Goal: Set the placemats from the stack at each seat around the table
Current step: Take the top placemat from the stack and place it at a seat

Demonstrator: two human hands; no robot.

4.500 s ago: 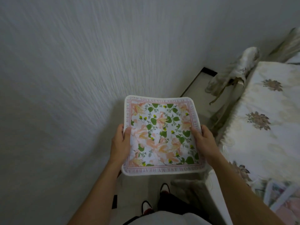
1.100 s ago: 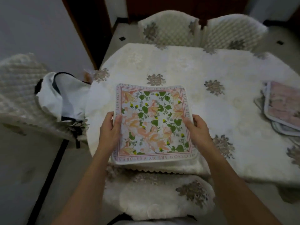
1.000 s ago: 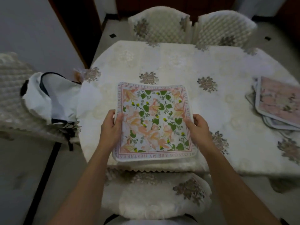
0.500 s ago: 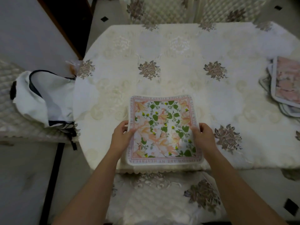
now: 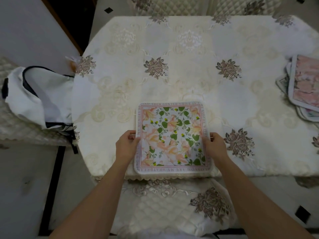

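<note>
A square floral placemat (image 5: 172, 137) with a pink lettered border lies flat at the near edge of the table (image 5: 172, 54), which wears a cream embroidered cloth. My left hand (image 5: 125, 146) pinches the mat's left edge and my right hand (image 5: 214, 146) pinches its right edge. A stack of several more placemats (image 5: 303, 85) sits at the table's right edge, partly cut off by the frame.
A cream-covered chair (image 5: 172, 204) is tucked in below the mat, right in front of me. Two quilted chair backs (image 5: 172, 4) stand at the far side. A white garment (image 5: 36, 95) with dark trim drapes over the chair at the left.
I turned from the wall to the table and lowered the mat from mid-air onto the cloth at the near edge. My thumbs have slid outward to its side edges.
</note>
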